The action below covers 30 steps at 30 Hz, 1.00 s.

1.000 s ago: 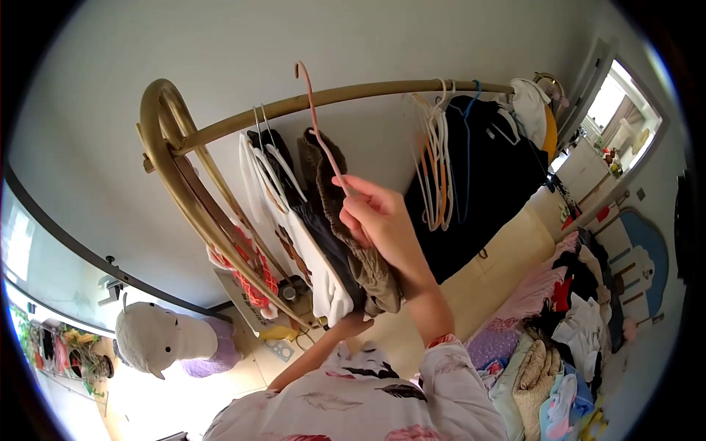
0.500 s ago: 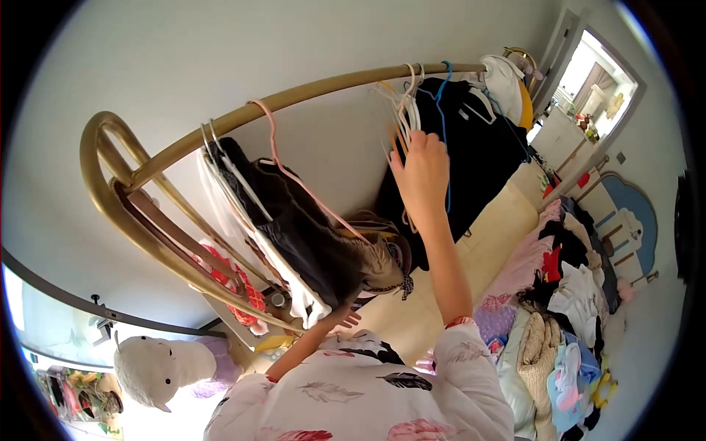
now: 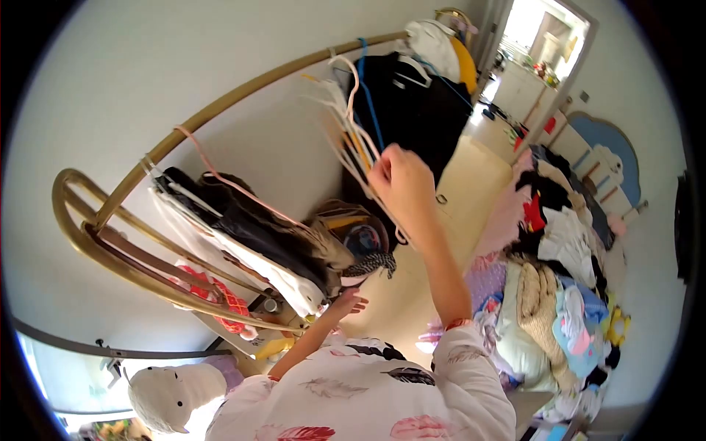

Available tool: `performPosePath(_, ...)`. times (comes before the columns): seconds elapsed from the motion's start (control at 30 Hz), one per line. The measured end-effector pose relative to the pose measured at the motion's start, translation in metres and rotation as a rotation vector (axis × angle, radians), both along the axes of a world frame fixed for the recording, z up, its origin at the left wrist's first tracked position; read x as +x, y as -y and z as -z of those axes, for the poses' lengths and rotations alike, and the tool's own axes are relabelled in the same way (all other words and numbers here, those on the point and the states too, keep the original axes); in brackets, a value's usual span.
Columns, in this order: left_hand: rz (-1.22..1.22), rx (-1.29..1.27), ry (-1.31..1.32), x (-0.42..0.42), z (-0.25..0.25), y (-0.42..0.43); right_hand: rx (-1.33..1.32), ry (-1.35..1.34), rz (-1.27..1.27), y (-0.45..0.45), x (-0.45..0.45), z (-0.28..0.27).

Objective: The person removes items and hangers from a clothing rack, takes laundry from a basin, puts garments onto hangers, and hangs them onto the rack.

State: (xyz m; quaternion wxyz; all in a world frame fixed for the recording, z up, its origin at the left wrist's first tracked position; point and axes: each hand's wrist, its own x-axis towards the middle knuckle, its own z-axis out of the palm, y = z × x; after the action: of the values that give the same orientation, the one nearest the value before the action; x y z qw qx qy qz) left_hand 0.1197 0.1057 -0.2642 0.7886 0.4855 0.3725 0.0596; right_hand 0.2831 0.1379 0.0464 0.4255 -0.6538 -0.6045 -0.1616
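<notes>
My right hand (image 3: pixel 403 178) is closed on a light hanger (image 3: pixel 362 121) that is off or just below the gold rail (image 3: pixel 243 90), beside other empty hangers. My left hand (image 3: pixel 348 303) is low, its fingers apart and holding nothing, just under the hung clothes. A pink hanger (image 3: pixel 243 189) hooks on the rail and bears brown trousers (image 3: pixel 323 246). To its left hang black trousers (image 3: pixel 254 235) and a white garment (image 3: pixel 283 283). A blue hanger (image 3: pixel 370 95) and black clothes (image 3: pixel 423 110) hang at the rail's far end.
Heaped clothes (image 3: pixel 566 239) lie on a bed at the right, near a blue and white headboard (image 3: pixel 607 147). A white plush toy (image 3: pixel 163 397) stands at the lower left. Bags (image 3: pixel 360 231) sit beneath the rail. A doorway (image 3: pixel 540 44) opens at the upper right.
The brown trousers' pink hanger went from my right hand onto the rail. My right hand moved right and took hold of a light hanger. My left hand came away from the clothes. The view turned right.
</notes>
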Motion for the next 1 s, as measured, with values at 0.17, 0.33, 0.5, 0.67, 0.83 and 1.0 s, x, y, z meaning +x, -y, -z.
performPosePath(0.17,0.018,0.104,0.54,0.029,-0.04,0.035,-0.281,-0.521,0.08,0.129,0.013,0.059)
performPosePath(0.33,0.061,-0.04,0.714,0.051,-0.097,0.091,-0.43,-0.672,0.27,0.255,0.018,0.121)
performPosePath(0.5,0.277,-0.233,0.541,0.081,-0.095,0.164,-0.333,-0.904,0.514,0.382,-0.01,0.168)
performPosePath(0.67,0.718,-0.181,0.325,0.116,-0.093,0.246,-0.107,-1.05,0.523,0.482,-0.056,0.178)
performPosePath(0.83,1.247,-0.125,0.399,0.132,-0.084,0.339,0.714,-1.392,0.749,0.547,-0.097,0.168)
performPosePath(1.0,1.813,-0.209,0.323,0.131,-0.068,0.426,1.064,-1.427,0.707,0.608,-0.163,0.163)
